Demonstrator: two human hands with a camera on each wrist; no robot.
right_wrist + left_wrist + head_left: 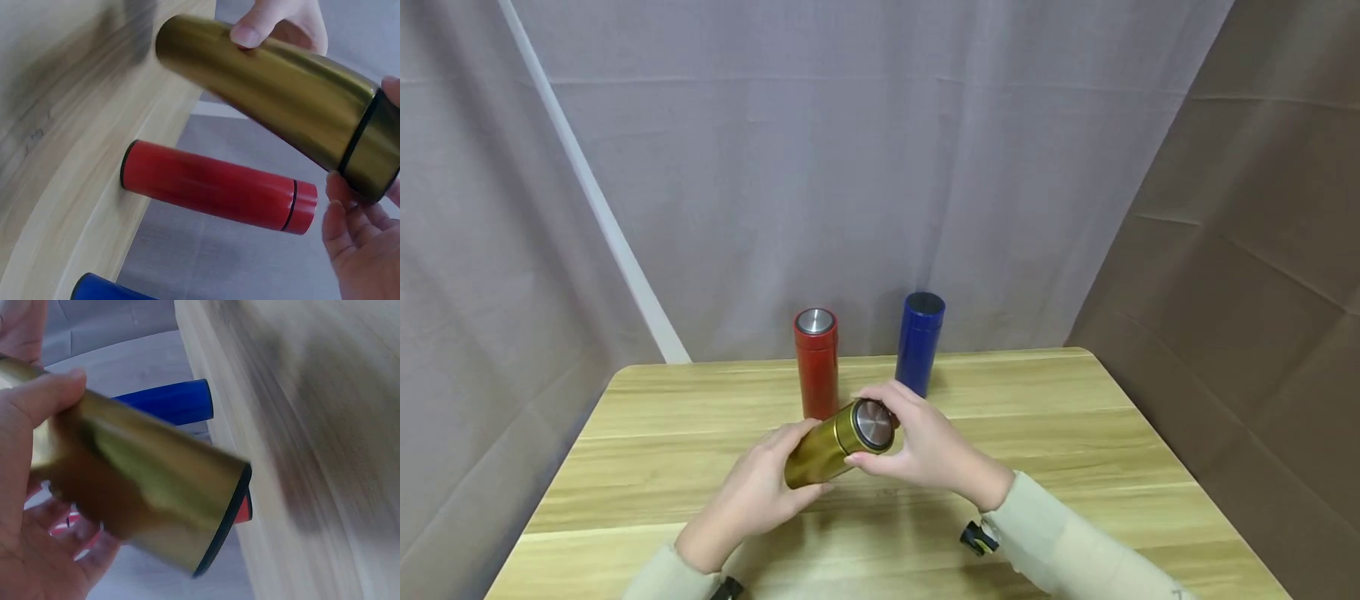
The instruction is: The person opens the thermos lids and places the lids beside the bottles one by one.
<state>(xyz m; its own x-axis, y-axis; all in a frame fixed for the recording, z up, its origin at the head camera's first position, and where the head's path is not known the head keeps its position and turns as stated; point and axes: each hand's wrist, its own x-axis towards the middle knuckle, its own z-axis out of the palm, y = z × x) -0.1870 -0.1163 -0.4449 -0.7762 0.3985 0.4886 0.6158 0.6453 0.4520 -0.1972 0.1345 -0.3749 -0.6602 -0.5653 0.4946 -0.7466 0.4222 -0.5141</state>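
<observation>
Your left hand [766, 481], in front of the upright red cylindrical metallic bottle [817, 372], grips the tilted gold cylindrical metallic bottle [817, 455] above the wooden table [1075, 467], likely steadying it while your right hand [925, 442] holds its silver-topped cap [874, 423].

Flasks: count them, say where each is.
3: gold flask, held by left hand and right hand; red flask, standing behind it on the table; blue flask, standing right of red.

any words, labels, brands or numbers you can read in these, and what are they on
Nothing reads clearly.
Right sleeve: grey mark cut off by the picture's edge, perhaps "7".
Table: faint small mark, too blurred to read.
Gold flask, red flask, blue flask: no lettering visible.
</observation>
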